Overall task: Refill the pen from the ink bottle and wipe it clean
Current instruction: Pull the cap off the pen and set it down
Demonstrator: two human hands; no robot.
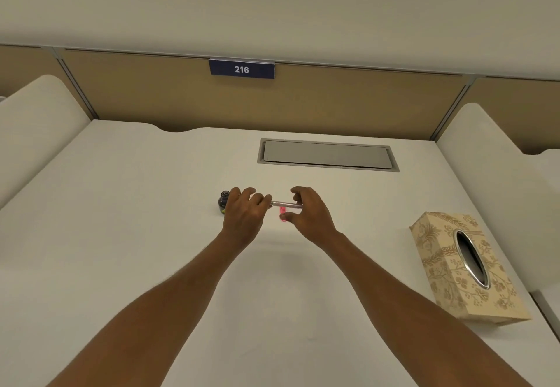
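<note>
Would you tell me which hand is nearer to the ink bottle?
Left. The left hand sits right beside the ink bottle; the right hand is farther right, across the pen.

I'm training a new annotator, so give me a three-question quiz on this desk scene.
1. True or false: both hands hold the pen above the desk.
2. The ink bottle sits beside which hand: A) left hand B) right hand?
3. What patterned item lies on the desk's right side?

Key: 1 true; 2 A; 3 the tissue box.
</note>
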